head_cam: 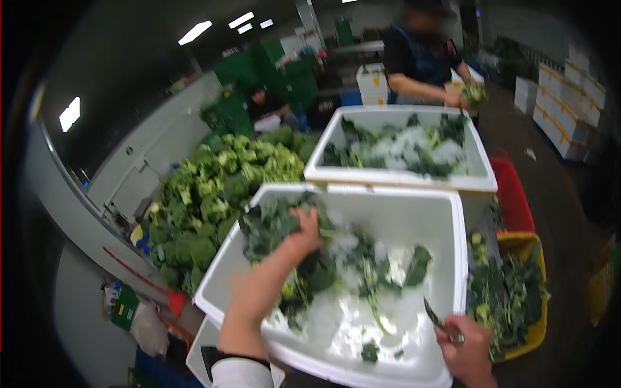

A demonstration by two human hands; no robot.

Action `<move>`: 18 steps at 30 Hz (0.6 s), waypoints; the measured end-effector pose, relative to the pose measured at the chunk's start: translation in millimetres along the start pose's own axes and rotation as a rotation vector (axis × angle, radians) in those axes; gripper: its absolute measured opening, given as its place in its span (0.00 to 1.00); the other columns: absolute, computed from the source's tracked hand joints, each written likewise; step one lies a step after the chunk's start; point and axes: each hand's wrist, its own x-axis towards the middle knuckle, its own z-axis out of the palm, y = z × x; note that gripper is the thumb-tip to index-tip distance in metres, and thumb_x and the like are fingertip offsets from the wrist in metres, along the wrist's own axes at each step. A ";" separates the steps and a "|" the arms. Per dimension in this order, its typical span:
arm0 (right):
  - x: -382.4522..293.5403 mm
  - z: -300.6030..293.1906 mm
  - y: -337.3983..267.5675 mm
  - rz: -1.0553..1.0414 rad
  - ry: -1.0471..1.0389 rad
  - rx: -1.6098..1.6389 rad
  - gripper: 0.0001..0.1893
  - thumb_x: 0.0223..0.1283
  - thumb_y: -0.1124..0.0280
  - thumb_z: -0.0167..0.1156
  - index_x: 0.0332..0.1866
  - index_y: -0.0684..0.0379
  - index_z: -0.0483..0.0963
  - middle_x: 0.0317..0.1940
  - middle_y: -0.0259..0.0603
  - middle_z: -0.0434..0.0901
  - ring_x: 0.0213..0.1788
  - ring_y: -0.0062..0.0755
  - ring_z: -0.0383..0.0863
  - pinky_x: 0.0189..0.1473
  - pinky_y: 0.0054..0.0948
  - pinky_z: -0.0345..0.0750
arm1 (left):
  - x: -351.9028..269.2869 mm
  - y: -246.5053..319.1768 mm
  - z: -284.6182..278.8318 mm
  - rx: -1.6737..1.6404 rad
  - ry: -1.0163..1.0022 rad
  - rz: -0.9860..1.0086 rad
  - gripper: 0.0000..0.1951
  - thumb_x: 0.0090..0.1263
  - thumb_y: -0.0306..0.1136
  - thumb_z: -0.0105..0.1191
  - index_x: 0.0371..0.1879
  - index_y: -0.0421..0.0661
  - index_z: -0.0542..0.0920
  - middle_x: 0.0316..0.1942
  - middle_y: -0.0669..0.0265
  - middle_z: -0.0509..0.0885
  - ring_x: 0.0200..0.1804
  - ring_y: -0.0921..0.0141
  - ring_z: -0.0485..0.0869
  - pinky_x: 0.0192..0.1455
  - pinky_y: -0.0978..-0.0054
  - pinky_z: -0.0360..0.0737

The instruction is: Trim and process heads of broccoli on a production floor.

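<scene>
In front of me stands a white foam box [460,242] with wet, shiny patches and whitish ice on its floor. My left hand [306,230] reaches into its far left part, fingers curled on a bunch of broccoli leaves [271,225]; leaves spread to its left and a pale stalk shows on its right. More loose leaves [371,271] and long stalks lie over the box floor. My right hand [465,344] grips a small knife [433,313] at the box's near right corner, blade pointing up and left. Its handle is mostly hidden by my fingers.
A broccoli heap [213,203] lies left. Behind is a second foam box [400,182] holding leaves and ice. A yellow crate [541,310] of leaves and a red crate [514,194] stand right. A person [422,58] holds broccoli beyond; another person [264,104] sits farther back.
</scene>
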 end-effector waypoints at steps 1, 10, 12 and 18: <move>-1.2 -3.1 -0.4 0.009 0.044 -0.032 0.09 0.43 0.80 0.68 0.30 0.62 0.76 0.16 0.41 0.75 0.18 0.33 0.77 0.23 0.27 0.71 | 11.2 13.0 2.2 -0.008 -0.070 -0.020 0.53 0.38 0.54 0.72 0.63 0.42 0.60 0.51 0.41 0.70 0.53 0.44 0.71 0.57 0.45 0.69; 4.7 0.5 -9.9 0.128 0.022 -0.035 0.08 0.45 0.80 0.67 0.30 0.63 0.75 0.12 0.35 0.67 0.15 0.23 0.67 0.20 0.24 0.64 | -11.6 -21.7 -28.6 -0.245 -0.029 -0.036 0.43 0.37 0.47 0.73 0.51 0.40 0.64 0.44 0.50 0.77 0.46 0.51 0.79 0.46 0.58 0.80; 7.6 0.1 -10.0 0.091 0.034 0.001 0.08 0.46 0.81 0.67 0.31 0.63 0.76 0.13 0.34 0.68 0.15 0.22 0.68 0.20 0.24 0.64 | -13.3 -36.6 -33.9 -0.374 0.029 -0.045 0.41 0.38 0.47 0.73 0.49 0.39 0.64 0.42 0.49 0.78 0.46 0.52 0.80 0.48 0.59 0.80; 11.7 -16.1 5.4 0.098 -0.099 0.126 0.11 0.48 0.77 0.68 0.38 0.60 0.77 0.22 0.41 0.80 0.23 0.35 0.83 0.27 0.27 0.77 | -40.7 -46.7 -88.1 -1.158 0.228 -0.275 0.34 0.42 0.34 0.69 0.49 0.35 0.68 0.41 0.56 0.79 0.38 0.65 0.81 0.45 0.71 0.78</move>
